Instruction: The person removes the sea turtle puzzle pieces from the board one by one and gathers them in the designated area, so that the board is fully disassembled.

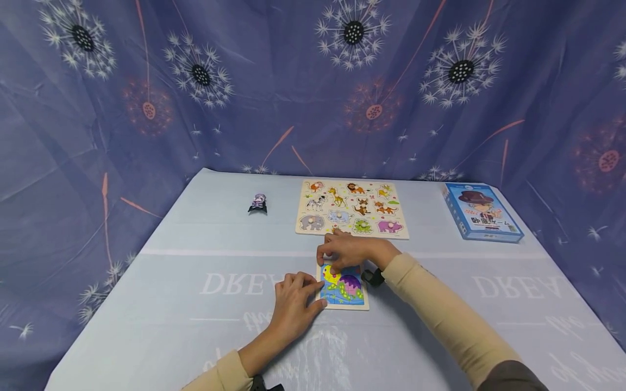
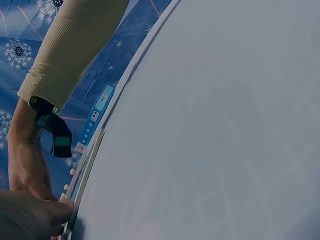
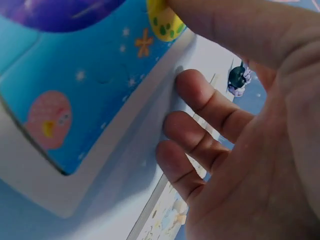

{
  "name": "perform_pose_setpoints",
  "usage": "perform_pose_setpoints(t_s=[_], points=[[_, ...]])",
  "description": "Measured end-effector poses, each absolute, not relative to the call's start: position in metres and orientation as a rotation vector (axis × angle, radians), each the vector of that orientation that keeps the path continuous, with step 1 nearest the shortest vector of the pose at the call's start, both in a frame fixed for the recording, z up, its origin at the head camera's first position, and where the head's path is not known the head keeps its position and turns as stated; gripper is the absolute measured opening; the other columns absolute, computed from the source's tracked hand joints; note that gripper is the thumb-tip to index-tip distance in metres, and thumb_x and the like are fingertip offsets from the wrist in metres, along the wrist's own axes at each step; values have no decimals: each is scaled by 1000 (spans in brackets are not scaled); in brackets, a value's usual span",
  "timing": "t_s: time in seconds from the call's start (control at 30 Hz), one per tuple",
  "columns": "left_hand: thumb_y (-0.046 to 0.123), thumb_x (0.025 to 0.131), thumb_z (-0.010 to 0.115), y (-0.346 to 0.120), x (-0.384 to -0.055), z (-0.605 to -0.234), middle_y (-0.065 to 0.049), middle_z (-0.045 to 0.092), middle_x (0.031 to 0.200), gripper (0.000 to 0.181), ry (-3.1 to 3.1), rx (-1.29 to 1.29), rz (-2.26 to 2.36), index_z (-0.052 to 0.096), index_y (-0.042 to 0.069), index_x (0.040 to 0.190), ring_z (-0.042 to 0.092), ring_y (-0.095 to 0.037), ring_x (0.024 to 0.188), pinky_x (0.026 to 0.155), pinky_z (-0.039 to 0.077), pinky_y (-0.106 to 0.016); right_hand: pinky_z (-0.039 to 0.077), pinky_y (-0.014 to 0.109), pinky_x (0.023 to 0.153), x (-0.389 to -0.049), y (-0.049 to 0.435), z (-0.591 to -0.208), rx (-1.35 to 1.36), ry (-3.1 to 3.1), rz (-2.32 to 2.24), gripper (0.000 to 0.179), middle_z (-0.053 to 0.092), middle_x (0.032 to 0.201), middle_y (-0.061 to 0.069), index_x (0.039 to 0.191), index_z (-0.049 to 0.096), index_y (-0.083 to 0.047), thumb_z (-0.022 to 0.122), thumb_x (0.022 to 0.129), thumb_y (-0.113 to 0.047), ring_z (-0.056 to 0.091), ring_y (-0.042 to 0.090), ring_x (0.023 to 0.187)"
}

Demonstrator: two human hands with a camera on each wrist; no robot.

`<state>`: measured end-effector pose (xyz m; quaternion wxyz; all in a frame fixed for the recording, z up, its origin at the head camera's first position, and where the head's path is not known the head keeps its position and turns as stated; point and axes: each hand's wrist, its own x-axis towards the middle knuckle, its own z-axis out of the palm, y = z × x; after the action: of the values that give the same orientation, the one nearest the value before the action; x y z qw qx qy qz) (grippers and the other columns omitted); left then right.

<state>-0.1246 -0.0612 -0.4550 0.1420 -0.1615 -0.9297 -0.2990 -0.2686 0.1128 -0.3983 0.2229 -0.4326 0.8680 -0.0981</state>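
A small jigsaw puzzle (image 1: 349, 290) in a pale frame, with a yellow-headed, purple-shelled turtle on blue, lies flat on the table. My left hand (image 1: 293, 304) is at its left side, index fingertip and thumb tip touching the frame's edge. From above, my right hand (image 1: 344, 248) reaches over the upper left corner. Its thumb (image 3: 225, 25) presses on the yellow turtle head, while three other fingers (image 3: 195, 132) curve loosely off the board's edge. In the right wrist view, a pink fish picture (image 3: 50, 120) shows near a corner.
Behind the puzzle lies a wooden animal peg board (image 1: 352, 209). A blue game box (image 1: 483, 212) stands at the back right and a small purple-and-black figure (image 1: 258, 203) at the back left. Dark-blue dandelion cloth (image 1: 293, 81) hangs behind the table.
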Motion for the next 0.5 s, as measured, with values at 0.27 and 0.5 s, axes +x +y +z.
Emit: perform_pose_setpoints(t_s=[0.27,0.5], points=[[29,78,75,-61,-122,-453,3,58,104,38,-2696,-477,-801,71,14,113,48,-16,102,88,30,-44,34,34,80,-268,110,-396,-1160,2389,-261,24,47,98,-2,99,59,-31,71,80,-24,35,18,95],[29,78,74,-61,-122,-453,2,58,104,38,-2683,-501,-781,71,13,113,47,-16,105,89,30,-45,25,49,111,-267,116,-405,-1193,2416,-426,26,52,102,-5,99,58,-31,73,79,-25,41,16,102]])
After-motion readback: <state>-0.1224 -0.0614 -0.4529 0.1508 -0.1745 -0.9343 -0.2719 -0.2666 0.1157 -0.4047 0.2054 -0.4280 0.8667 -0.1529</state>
